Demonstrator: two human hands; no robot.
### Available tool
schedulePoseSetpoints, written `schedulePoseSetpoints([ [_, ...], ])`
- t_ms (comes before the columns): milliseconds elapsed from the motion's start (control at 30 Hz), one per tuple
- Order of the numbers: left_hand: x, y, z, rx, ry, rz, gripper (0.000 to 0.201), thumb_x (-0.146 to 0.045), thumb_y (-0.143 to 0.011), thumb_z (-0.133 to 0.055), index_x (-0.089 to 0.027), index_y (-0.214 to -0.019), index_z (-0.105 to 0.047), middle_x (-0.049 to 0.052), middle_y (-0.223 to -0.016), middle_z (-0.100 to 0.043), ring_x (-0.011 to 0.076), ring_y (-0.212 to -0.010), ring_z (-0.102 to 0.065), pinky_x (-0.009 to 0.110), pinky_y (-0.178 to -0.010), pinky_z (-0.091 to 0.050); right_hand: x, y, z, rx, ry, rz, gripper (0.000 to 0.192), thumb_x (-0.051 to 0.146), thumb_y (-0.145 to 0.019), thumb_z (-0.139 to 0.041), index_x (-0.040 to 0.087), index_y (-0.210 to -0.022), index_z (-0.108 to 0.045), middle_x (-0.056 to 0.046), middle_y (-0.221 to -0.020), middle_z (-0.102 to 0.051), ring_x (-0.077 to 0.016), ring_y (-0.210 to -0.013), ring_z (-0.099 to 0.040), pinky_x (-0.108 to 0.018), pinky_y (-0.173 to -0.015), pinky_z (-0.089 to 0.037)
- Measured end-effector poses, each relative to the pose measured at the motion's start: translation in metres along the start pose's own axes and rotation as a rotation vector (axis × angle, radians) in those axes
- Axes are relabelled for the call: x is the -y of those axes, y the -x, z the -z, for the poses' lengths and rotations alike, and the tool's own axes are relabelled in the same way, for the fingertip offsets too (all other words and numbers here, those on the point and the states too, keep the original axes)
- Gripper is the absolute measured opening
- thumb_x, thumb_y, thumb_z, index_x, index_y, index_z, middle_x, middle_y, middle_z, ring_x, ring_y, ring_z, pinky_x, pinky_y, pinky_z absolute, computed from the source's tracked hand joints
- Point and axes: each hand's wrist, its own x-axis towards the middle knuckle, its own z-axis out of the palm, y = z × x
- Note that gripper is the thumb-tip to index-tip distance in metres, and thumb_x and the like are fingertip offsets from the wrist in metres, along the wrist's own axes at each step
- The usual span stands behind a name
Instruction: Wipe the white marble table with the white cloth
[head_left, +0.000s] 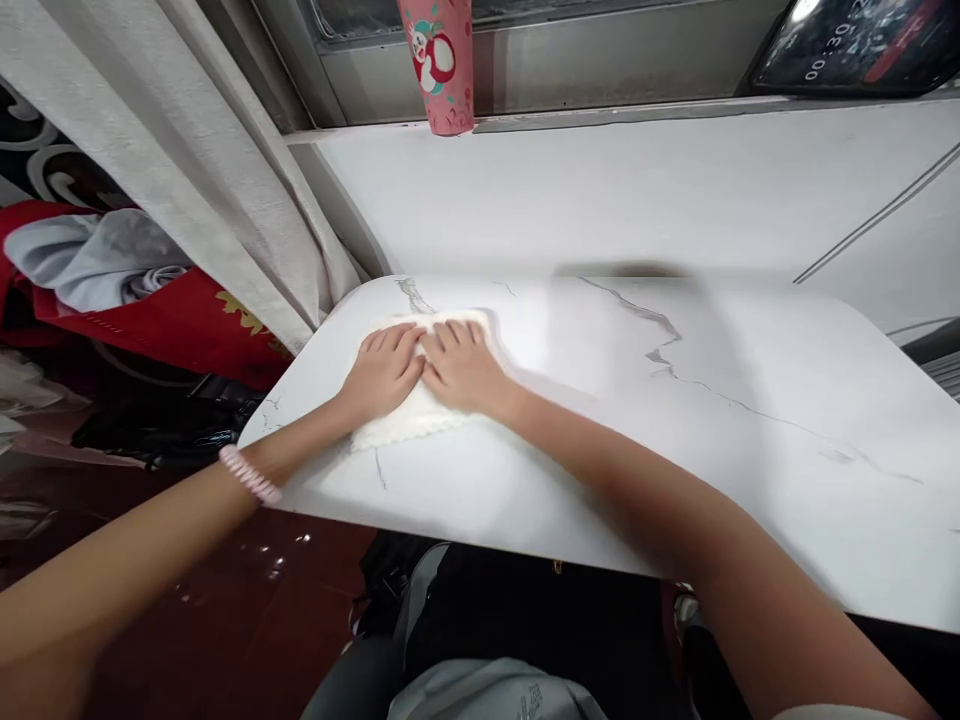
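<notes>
A white cloth [397, 428] with a scalloped near edge lies flat on the white marble-patterned table [675, 440], near its left end. My left hand [384, 372] and my right hand [465, 368] both rest palm down on the cloth, side by side, fingers stretched out and pointing away from me. The hands touch each other at the middle of the cloth. Most of the cloth is hidden under them. A pink coiled band [249, 474] sits on my left wrist.
A pink cup [441, 62] with a cartoon print stands on the window ledge behind the table. A beige curtain [187, 170] hangs at the left. A dark screen showing a timer [855, 45] leans at the top right. Red fabric and grey clothes [97, 262] lie at the far left.
</notes>
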Motion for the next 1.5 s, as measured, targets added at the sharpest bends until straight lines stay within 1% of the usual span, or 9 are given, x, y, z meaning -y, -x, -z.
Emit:
schedulePoseSetpoints([
  [167, 0.007, -0.100, -0.032, -0.033, 0.063, -0.024, 0.045, -0.033, -0.092, -0.033, -0.018, -0.130, -0.051, 0.013, -0.136, -0.055, 0.0292, -0.129, -0.046, 0.047, -0.111, -0.031, -0.081, -0.042, -0.004, 0.000, 0.027, -0.087, 0.045, 0.025, -0.098, -0.036, 0.010, -0.138, -0.049, -0.017, -0.136, -0.053, -0.0317, -0.127, -0.041, -0.048, -0.108, -0.025],
  [300, 0.010, -0.156, -0.047, -0.047, 0.093, -0.051, 0.043, -0.031, -0.091, -0.036, -0.020, -0.128, -0.053, 0.011, -0.134, -0.057, 0.0284, -0.125, -0.049, 0.045, -0.109, -0.033, -0.122, -0.063, -0.007, 0.001, 0.037, -0.159, 0.044, 0.024, -0.098, -0.034, 0.011, -0.137, -0.049, -0.017, -0.138, -0.052, -0.0317, -0.128, -0.041, -0.048, -0.109, -0.024],
  [433, 0.011, -0.181, -0.053, -0.022, 0.093, -0.042, 0.041, -0.028, -0.091, -0.034, -0.018, -0.124, -0.055, 0.011, -0.126, -0.061, 0.0287, -0.119, -0.053, 0.045, -0.106, -0.035, -0.138, -0.075, -0.010, 0.021, 0.053, -0.214, 0.044, 0.023, -0.098, -0.033, 0.010, -0.138, -0.048, -0.017, -0.135, -0.055, -0.0316, -0.127, -0.043, -0.048, -0.109, -0.025],
  [567, 0.011, -0.185, -0.054, -0.027, 0.099, -0.029, 0.040, -0.029, -0.092, -0.034, -0.019, -0.123, -0.056, 0.010, -0.124, -0.062, 0.0290, -0.118, -0.053, 0.046, -0.105, -0.036, -0.140, -0.077, -0.011, 0.002, 0.050, -0.223, 0.044, 0.022, -0.098, -0.032, 0.012, -0.137, -0.049, -0.016, -0.134, -0.055, -0.0307, -0.128, -0.043, -0.048, -0.109, -0.025],
  [833, -0.003, -0.164, -0.049, -0.066, 0.142, -0.049, 0.044, -0.028, -0.092, -0.032, -0.018, -0.127, -0.056, 0.010, -0.133, -0.059, 0.0264, -0.124, -0.051, 0.043, -0.108, -0.033, -0.125, -0.058, -0.005, -0.006, 0.115, -0.246, 0.046, 0.023, -0.100, -0.030, 0.008, -0.140, -0.046, -0.018, -0.142, -0.049, -0.0308, -0.134, -0.039, -0.048, -0.112, -0.022],
  [1067, -0.025, -0.125, -0.037, -0.076, 0.215, -0.112, 0.043, -0.031, -0.091, -0.037, -0.018, -0.126, -0.057, 0.009, -0.132, -0.061, 0.0248, -0.124, -0.052, 0.042, -0.110, -0.034, -0.092, -0.017, 0.005, -0.059, 0.138, -0.291, 0.045, 0.023, -0.099, -0.032, 0.008, -0.138, -0.050, -0.018, -0.144, -0.049, -0.0316, -0.135, -0.040, -0.049, -0.113, -0.022],
  [1233, -0.058, -0.067, -0.025, -0.081, 0.197, -0.106, 0.041, -0.030, -0.094, -0.035, -0.019, -0.129, -0.055, 0.010, -0.135, -0.059, 0.0243, -0.130, -0.049, 0.044, -0.114, -0.031, -0.060, 0.035, 0.022, -0.088, 0.149, -0.209, 0.045, 0.024, -0.098, -0.034, 0.007, -0.134, -0.054, -0.019, -0.142, -0.051, -0.0323, -0.133, -0.042, -0.050, -0.112, -0.026],
  [1400, -0.099, 0.007, -0.010, -0.086, 0.134, -0.073, 0.043, -0.031, -0.097, -0.033, -0.016, -0.132, -0.052, 0.015, -0.141, -0.053, 0.0274, -0.135, -0.044, 0.048, -0.117, -0.027, -0.026, 0.092, 0.046, -0.037, 0.091, -0.132, 0.045, 0.024, -0.096, -0.034, 0.011, -0.134, -0.055, -0.016, -0.142, -0.052, -0.0292, -0.135, -0.041, -0.050, -0.114, -0.028],
  [1500, -0.120, 0.042, 0.000, -0.060, 0.089, -0.080, 0.045, -0.032, -0.099, -0.030, -0.013, -0.135, -0.049, 0.016, -0.144, -0.051, 0.0281, -0.138, -0.041, 0.050, -0.118, -0.027, -0.005, 0.121, 0.060, -0.024, 0.071, -0.114, 0.046, 0.026, -0.097, -0.032, 0.011, -0.134, -0.054, -0.016, -0.142, -0.051, -0.0301, -0.136, -0.040, -0.052, -0.115, -0.028],
])
